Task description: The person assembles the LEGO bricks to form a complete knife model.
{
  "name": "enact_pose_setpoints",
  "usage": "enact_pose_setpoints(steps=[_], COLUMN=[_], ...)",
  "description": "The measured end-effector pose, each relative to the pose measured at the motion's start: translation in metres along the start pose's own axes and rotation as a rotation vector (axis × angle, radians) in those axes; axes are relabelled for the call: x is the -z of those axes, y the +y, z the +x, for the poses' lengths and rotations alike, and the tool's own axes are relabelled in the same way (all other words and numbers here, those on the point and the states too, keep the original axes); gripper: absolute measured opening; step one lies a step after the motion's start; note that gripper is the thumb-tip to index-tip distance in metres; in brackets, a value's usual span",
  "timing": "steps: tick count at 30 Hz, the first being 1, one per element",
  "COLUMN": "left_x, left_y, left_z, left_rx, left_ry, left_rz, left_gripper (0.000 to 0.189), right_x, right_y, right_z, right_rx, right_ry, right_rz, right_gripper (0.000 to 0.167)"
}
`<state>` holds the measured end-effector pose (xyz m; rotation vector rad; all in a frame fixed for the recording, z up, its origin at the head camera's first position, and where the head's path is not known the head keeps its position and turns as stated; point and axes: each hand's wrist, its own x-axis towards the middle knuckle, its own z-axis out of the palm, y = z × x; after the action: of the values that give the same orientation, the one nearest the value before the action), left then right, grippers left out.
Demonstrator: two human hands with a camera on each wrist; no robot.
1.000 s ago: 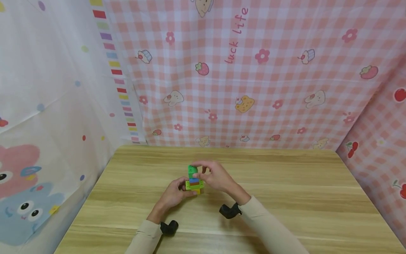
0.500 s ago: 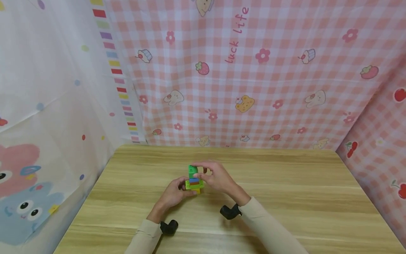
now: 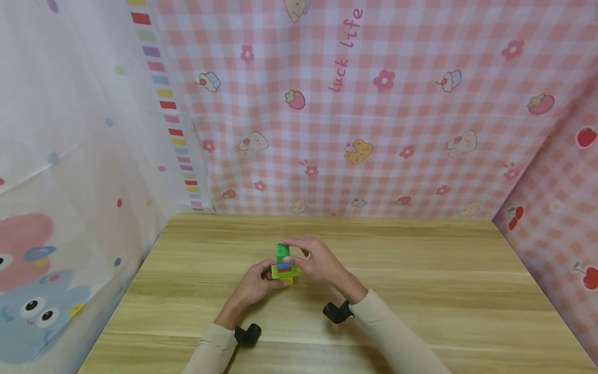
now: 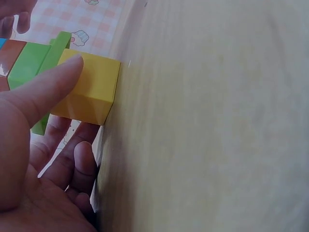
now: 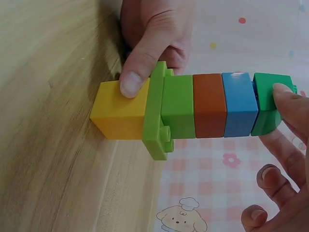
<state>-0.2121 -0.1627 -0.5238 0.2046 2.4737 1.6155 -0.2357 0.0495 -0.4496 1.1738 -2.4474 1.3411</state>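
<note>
A tower of toy building blocks stands upright on the table. At its base is a yellow block (image 5: pixel 118 116), topped by a wide lime plate (image 5: pixel 153 108), a lime block (image 5: pixel 178 106), a reddish-brown block (image 5: pixel 209 106) and a blue block (image 5: pixel 241 104). Uppermost sits a dark green block (image 5: pixel 265 104), with a thin gap showing between it and the blue one in the right wrist view. My left hand (image 3: pixel 254 285) grips the yellow block, thumb across its near face. With thumb and fingers, my right hand (image 3: pixel 320 261) pinches the dark green block.
The wooden table (image 3: pixel 420 280) reaches back to a pink checked cloth (image 3: pixel 327 119). A white printed cloth (image 3: pixel 93 171) hangs along the left side, another checked cloth (image 3: pixel 560 208) along the right. Black devices are strapped at both wrists.
Both hands keep their holds on the tower, which stays where it was. The head view has shifted very slightly.
</note>
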Motion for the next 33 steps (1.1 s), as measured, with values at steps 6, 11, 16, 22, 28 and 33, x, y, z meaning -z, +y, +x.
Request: enact_pose_setpoints(steps=[6, 11, 16, 22, 28, 33], left_x=[0.000, 0.000, 0.000, 0.000, 0.000, -0.003], left_y=[0.000, 0.001, 0.002, 0.002, -0.001, 0.002], left_z=[-0.001, 0.000, 0.000, -0.001, -0.001, -0.002], left_rx=[0.000, -0.004, 0.000, 0.000, -0.021, -0.019], left_ry=[-0.006, -0.014, -0.015, -0.007, -0.015, 0.016], left_rz=[-0.004, -0.009, -0.014, -0.005, -0.006, -0.037], left_gripper=[0.034, 0.035, 0.036, 0.035, 0.037, 0.041], right_x=[-0.004, -0.008, -0.013, -0.021, -0.025, -0.025], right_y=[0.002, 0.005, 0.009, 0.015, 0.018, 0.017], right_z=[0.000, -0.003, -0.007, -0.015, -0.020, -0.021], right_rx=[0.069, 0.068, 0.045, 0.028, -0.024, -0.051], right_ry=[-0.003, 0.034, 0.059, 0.072, 0.069, 0.071], right_rz=[-0.037, -0.013, -0.018, 0.002, 0.013, -0.004], right_gripper=[0.037, 0.037, 0.039, 0.047, 0.051, 0.057])
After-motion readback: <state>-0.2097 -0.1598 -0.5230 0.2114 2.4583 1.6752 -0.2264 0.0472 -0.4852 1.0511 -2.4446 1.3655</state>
